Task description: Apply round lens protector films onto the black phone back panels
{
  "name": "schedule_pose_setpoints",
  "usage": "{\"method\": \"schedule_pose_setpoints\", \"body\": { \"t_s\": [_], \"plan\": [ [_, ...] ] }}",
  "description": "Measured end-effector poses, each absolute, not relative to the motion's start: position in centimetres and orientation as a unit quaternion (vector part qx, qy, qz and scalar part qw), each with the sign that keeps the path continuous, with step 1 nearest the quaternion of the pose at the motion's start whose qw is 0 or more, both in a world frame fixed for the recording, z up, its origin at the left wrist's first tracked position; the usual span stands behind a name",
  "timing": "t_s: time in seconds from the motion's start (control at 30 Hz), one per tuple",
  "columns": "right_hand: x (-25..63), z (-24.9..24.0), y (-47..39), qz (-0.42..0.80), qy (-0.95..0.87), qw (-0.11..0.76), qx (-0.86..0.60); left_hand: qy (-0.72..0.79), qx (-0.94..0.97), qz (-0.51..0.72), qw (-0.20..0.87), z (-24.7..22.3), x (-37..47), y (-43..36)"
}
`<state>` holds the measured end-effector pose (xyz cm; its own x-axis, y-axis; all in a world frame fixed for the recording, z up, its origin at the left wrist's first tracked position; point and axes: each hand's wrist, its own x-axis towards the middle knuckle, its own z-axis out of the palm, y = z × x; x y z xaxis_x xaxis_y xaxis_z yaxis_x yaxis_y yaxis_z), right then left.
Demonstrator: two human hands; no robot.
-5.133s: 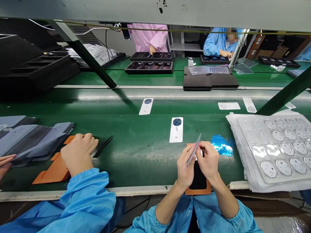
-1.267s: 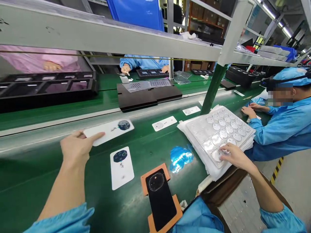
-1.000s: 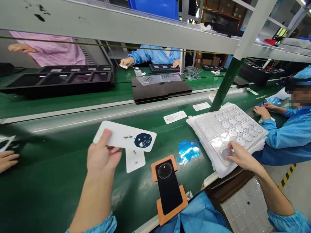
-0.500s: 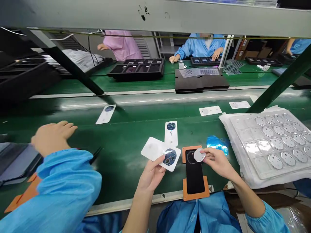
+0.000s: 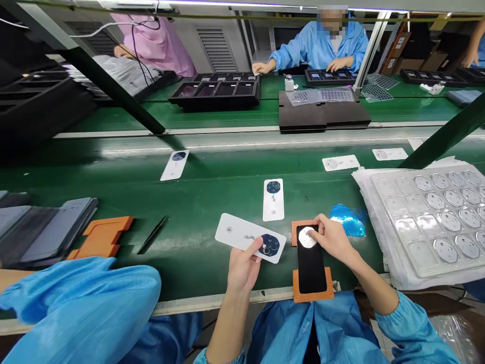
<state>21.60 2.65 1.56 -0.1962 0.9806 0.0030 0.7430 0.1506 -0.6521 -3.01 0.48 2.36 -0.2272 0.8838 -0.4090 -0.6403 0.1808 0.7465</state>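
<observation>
My left hand [image 5: 244, 265] pinches a white phone-shaped card [image 5: 237, 235] with a dark blue camera print at its right end, the thumb across the print. My right hand [image 5: 335, 237] is closed, its fingertips on a round white disc [image 5: 307, 236] over the top of a black phone [image 5: 311, 273]. Whether the disc touches the phone all round, I cannot tell. Under the phone lies an orange holder [image 5: 313, 293], flat at the bench edge. Just behind my left hand is another printed card [image 5: 273, 212].
On the right, a clear tray [image 5: 413, 265] carries several round discs. Blue film [image 5: 348, 221] lies beside my right hand. Further left are black tweezers [image 5: 153, 235], another orange holder [image 5: 102, 237] and a neighbour's blue sleeve [image 5: 94, 298]. Slanted posts [image 5: 113, 91] cross the bench.
My right hand has brought the disc leftward over the phone's camera area. The card in my left hand now shows its printing more flatly. The neighbour's hand on the left has gone from view.
</observation>
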Motion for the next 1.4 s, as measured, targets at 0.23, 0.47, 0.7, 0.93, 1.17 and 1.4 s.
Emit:
{"method": "schedule_pose_setpoints", "body": {
  "t_s": [0.23, 0.47, 0.7, 0.93, 1.17, 1.4],
  "plan": [
    [20.2, 0.2, -1.0, 0.061, -0.788, 0.186, -0.584, 0.476, 0.117, 0.630, 0.602, 2.1, -2.3, 0.9],
    [21.0, 0.6, 0.2, 0.159, -0.805, 0.190, -0.538, 0.466, 0.114, 0.635, 0.606, 2.1, -1.9, 0.8],
    [21.7, 0.7, 0.9, 0.184, -0.838, 0.180, -0.481, 0.480, 0.097, 0.652, 0.579, 1.7, -1.5, 1.0],
    [21.0, 0.4, 1.2, 0.175, -0.833, 0.185, -0.490, 0.487, 0.096, 0.638, 0.588, 1.7, -0.9, 1.1],
    [21.4, 0.1, 0.8, 0.179, -0.827, 0.248, -0.472, 0.491, 0.115, 0.642, 0.577, 1.2, -1.0, 1.1],
    [19.2, 3.3, -1.3, 0.190, -0.719, 0.455, -0.489, 0.523, 0.187, 0.661, 0.505, 0.9, 2.3, 1.4]
  ]
}}
